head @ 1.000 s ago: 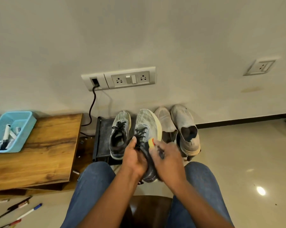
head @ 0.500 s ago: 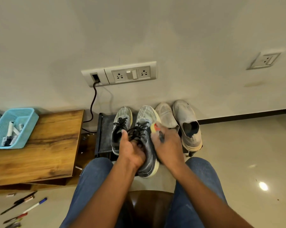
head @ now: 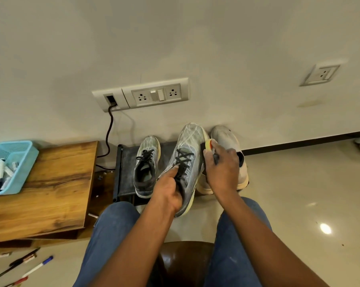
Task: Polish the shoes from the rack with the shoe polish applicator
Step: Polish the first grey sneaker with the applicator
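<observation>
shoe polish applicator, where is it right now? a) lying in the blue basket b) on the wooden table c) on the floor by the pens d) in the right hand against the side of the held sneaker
d: the right hand grips the shoe polish applicator and holds its tip to the right side of the grey sneaker, which the left hand holds up by the laced part.

A cream wall (head: 175, 38) with sockets (head: 155, 94) meets glossy floor tiles (head: 299, 193) beside what appears a wooden table (head: 50, 183).
</observation>
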